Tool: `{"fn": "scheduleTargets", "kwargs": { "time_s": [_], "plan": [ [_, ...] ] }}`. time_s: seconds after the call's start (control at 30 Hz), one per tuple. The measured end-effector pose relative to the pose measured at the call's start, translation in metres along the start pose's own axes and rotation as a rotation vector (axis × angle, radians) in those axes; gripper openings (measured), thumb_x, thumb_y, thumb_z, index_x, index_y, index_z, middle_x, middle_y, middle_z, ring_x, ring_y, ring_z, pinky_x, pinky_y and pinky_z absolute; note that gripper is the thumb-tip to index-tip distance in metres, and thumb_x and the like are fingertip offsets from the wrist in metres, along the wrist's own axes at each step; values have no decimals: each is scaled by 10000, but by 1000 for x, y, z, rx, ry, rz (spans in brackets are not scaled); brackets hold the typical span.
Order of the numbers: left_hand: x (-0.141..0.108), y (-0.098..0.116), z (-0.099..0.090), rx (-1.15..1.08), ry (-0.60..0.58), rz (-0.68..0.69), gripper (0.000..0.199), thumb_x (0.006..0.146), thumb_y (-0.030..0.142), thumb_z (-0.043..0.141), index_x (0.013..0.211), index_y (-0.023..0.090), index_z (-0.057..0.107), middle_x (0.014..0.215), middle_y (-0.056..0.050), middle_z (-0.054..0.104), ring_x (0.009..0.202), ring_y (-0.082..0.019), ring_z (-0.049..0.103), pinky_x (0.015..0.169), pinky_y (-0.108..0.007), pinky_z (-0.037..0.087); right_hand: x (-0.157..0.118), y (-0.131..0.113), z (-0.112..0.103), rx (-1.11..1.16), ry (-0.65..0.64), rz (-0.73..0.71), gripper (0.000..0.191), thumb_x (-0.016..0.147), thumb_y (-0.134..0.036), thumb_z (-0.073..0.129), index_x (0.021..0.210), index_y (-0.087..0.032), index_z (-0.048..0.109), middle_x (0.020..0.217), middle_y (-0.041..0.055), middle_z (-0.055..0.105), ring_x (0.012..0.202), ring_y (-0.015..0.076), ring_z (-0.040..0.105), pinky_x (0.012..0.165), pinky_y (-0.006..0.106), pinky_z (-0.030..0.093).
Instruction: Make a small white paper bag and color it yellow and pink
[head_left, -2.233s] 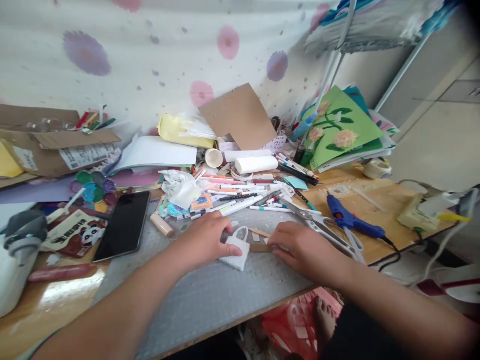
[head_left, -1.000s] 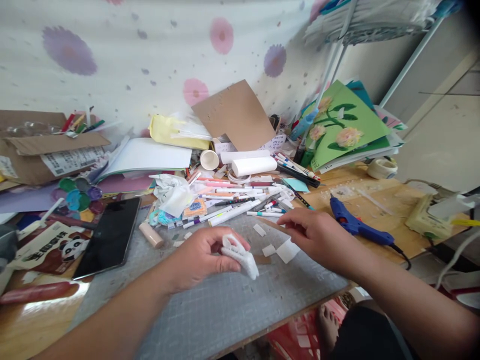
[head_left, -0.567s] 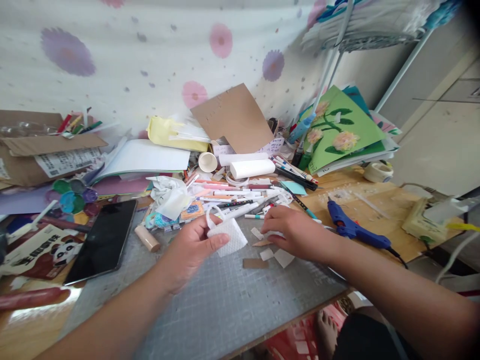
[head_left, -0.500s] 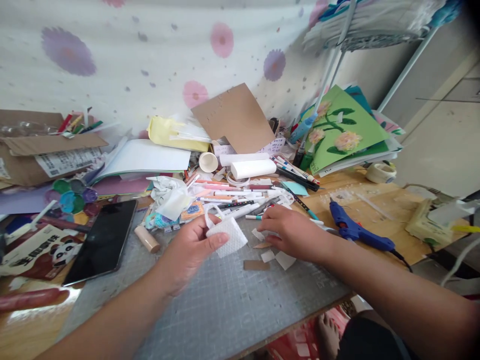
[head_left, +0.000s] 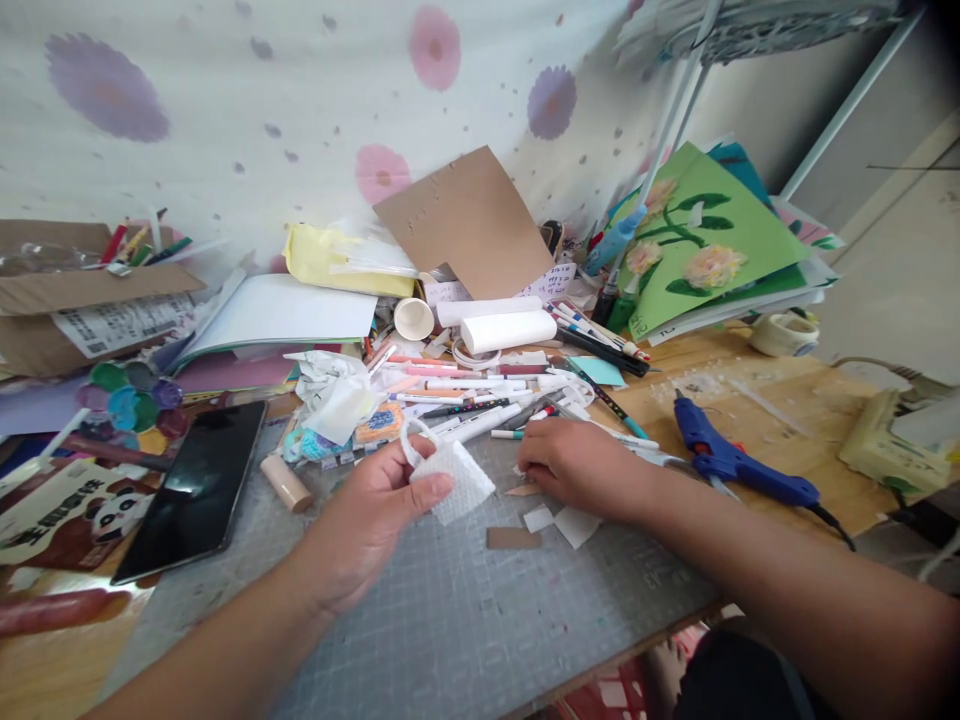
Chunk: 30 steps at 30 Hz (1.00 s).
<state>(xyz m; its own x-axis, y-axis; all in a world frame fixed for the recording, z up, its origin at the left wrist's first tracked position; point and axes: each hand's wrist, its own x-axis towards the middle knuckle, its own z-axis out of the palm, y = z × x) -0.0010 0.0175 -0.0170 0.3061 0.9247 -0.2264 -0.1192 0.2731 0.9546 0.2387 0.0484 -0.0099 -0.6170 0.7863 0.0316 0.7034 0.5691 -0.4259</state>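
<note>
My left hand (head_left: 390, 490) is closed on a small white bag (head_left: 459, 482) of textured material with a looped handle, held above the grey cutting mat (head_left: 420, 620). Its thumb presses on the front face. Over the paper scraps to the right, my right hand (head_left: 566, 465) has its fingers curled down and drawn together; whatever lies between the fingertips is hidden. Close below that hand are a brown cardboard strip (head_left: 514, 538), a small white scrap (head_left: 538, 518) and a larger pale scrap (head_left: 576, 526).
A blue glue gun (head_left: 739, 460) lies right of my right forearm, near a power strip (head_left: 892, 440). Pens and markers (head_left: 480, 385) are heaped behind my hands. At left are a black phone (head_left: 196, 495), a wooden cylinder (head_left: 286, 484) and a cardboard box (head_left: 90, 300).
My right fingers have drawn together over a small white textured scrap, which is now mostly covered. My left hand still holds the bag. The view has shifted slightly.
</note>
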Motion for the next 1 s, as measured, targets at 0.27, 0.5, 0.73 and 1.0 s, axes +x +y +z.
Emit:
{"fn": "scheduleTargets", "kwargs": {
  "time_s": [0.27,0.5,0.73,1.0],
  "plan": [
    [-6,2,5,-58,-116,55,215,747,318,745,886,214,618,828,26,652,778,-125,578,739,-242,438,-15,-26,-20,602,54,125,130,897,-269,463,872,-172,545,763,37,686,672,145,654,603,270,504],
    [-18,3,12,66,-344,208,134,727,204,763,838,243,698,1215,-10,579,1012,-216,625,849,-317,488,-23,-51,-18,1083,113,253,117,792,-267,616,784,-150,603,673,14,640,603,117,571,602,268,455],
    [-20,3,14,155,-253,324,139,708,201,775,818,230,696,1057,-17,629,951,-186,617,810,-269,488,-23,-60,-16,954,133,217,112,781,-241,607,764,-141,654,616,-8,563,585,129,491,576,277,384],
    [-18,1,12,94,-210,327,136,708,217,771,790,218,662,881,8,638,810,-135,572,693,-216,446,-25,-65,-18,1024,89,187,150,800,-261,602,787,-133,678,681,3,589,627,121,523,612,264,407]
  ]
}}
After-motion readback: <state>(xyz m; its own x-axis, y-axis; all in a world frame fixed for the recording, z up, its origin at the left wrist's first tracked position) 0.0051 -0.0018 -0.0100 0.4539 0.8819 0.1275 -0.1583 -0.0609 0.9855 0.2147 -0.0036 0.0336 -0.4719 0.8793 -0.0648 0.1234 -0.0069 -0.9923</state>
